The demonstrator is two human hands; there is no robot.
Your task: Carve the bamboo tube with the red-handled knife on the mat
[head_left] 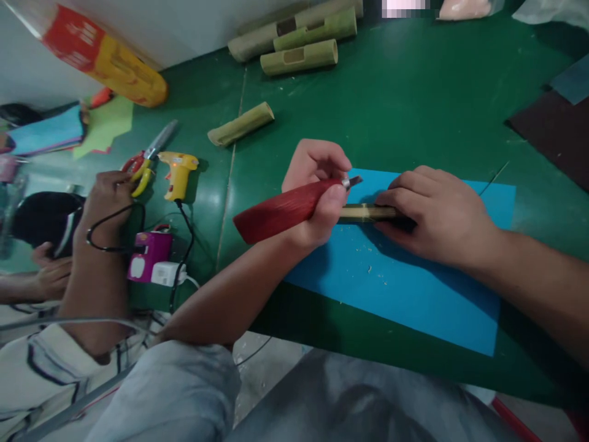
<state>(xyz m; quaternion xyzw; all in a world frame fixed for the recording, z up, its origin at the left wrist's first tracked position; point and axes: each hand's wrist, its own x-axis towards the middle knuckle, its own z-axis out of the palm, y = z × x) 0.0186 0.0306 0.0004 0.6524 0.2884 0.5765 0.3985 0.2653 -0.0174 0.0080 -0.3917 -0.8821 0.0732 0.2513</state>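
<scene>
My left hand (317,184) is closed around the red handle of a carving chisel (285,209), with its short metal blade pointing right. Just under the blade lies a narrow bamboo piece (365,212), pale on top with a joint across it. My right hand (437,215) grips the bamboo piece at its right end, which the fingers partly hide. Beneath both hands is a blue sheet (442,307) sprinkled with small shavings. Whether the blade touches the bamboo, I cannot tell.
Several cut bamboo tubes (299,57) lie at the back. One short tube (242,124) sits nearer. At left are a yellow glue gun (179,175), a purple power adapter (151,255), cords, a bottle (110,55), and a co-worker's hand (108,196) at scissors (150,156).
</scene>
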